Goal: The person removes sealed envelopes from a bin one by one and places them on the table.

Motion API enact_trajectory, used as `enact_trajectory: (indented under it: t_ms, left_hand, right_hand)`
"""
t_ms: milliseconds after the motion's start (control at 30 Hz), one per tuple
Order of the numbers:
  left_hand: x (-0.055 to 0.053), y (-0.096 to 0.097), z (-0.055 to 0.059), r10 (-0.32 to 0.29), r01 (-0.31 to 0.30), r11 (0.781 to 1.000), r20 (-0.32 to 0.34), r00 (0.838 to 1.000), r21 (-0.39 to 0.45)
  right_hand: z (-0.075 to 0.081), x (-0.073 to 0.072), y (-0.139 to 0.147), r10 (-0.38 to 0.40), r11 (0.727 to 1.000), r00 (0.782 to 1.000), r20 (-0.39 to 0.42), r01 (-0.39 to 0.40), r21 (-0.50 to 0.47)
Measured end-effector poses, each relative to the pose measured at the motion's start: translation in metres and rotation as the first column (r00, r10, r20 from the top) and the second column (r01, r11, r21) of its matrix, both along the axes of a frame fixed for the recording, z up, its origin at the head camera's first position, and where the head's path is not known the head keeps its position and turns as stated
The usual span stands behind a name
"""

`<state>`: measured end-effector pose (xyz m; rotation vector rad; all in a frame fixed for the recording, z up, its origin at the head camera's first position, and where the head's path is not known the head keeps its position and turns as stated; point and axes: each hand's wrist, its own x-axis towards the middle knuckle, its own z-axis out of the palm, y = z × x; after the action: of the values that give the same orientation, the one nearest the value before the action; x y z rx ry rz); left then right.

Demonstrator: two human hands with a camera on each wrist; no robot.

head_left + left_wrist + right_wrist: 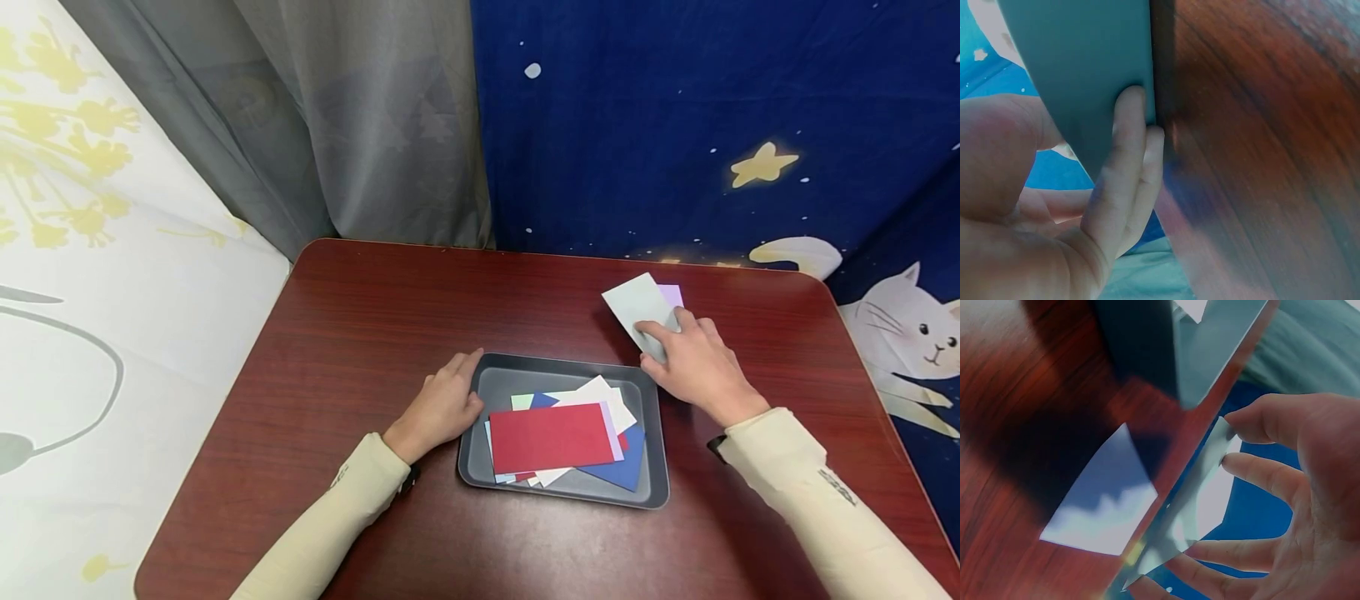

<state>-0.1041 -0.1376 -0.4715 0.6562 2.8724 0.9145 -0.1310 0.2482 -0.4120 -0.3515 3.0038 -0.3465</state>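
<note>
Aloft, a pale card (633, 302) is pinched by the right hand (697, 358) over a lilac card (672, 294), while the left hand (441, 406) grips the gray tray (497, 385).

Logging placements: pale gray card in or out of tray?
Out: right hand holds the pale gray card above the table, outside the tray.

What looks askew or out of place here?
The coloured cards in the grey tray lie askew, overlapping at differing angles. A lilac card lies apart from them, on the table, near the right hand. Nothing appears damaged.
</note>
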Motion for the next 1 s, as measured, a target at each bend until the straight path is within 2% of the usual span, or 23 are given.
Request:
enact_trajectory:
  t_ms: [133,200,300,367,433,533,600,733,833,867,933,1000]
  left_hand:
    - [0.001,0.002,0.005,0.012,-0.012,1.0,0.027,1.0,-0.009]
    - [-0.002,-0.001,-0.009,0.007,-0.008,1.0,-0.004,1.0,-0.021]
    - [-0.004,-0.003,-0.017,0.004,-0.004,1.0,-0.016,1.0,-0.012]
    - [-0.007,-0.005,-0.028,-0.004,0.003,1.0,-0.05,0.999,-0.027]
    - [-0.005,-0.003,-0.017,-0.001,0.001,1.0,-0.02,1.0,-0.008]
    - [-0.002,-0.001,-0.009,0.0,0.0,1.0,-0.004,1.0,-0.019]
    - [0.002,0.002,0.005,0.01,-0.009,1.0,0.035,0.999,-0.022]
    - [0.003,0.003,0.009,0.014,-0.013,0.999,0.034,0.999,-0.038]
    - [0.0,0.001,0.0,0.007,-0.007,1.0,0.001,1.0,-0.023]
    - [-0.002,-0.001,-0.008,0.003,-0.003,1.0,-0.011,1.0,-0.023]
    - [-0.005,-0.003,-0.018,0.0,0.0,1.0,-0.027,1.0,-0.008]
    - [-0.006,-0.003,-0.02,-0.001,0.001,1.0,-0.017,1.0,0.009]
  right_hand:
    - [-0.005,-0.005,0.009,-0.034,0.999,0.998,0.047,0.034,0.003]
    - [-0.008,-0.007,0.015,-0.054,0.999,0.996,0.066,0.053,0.004]
    - [-0.012,-0.011,0.024,-0.078,0.997,0.994,0.076,0.078,0.005]
    - [-0.015,-0.014,0.031,-0.09,0.996,0.993,0.076,0.09,0.004]
    - [-0.018,-0.016,0.037,-0.1,0.995,0.992,0.078,0.1,0.004]
    - [-0.021,-0.019,0.046,-0.119,0.993,0.989,0.093,0.119,0.004]
    - [-0.024,-0.02,0.052,-0.127,0.992,0.987,0.1,0.127,0.004]
    - [-0.028,-0.024,0.065,-0.15,0.989,0.981,0.125,0.151,0.006]
    - [-0.031,-0.026,0.073,-0.178,0.984,0.972,0.153,0.178,0.01]
    - [-0.032,-0.026,0.076,-0.187,0.982,0.969,0.159,0.188,0.012]
    - [-0.034,-0.027,0.081,-0.204,0.979,0.965,0.168,0.204,0.016]
    - [-0.036,-0.028,0.085,-0.217,0.976,0.96,0.175,0.217,0.022]
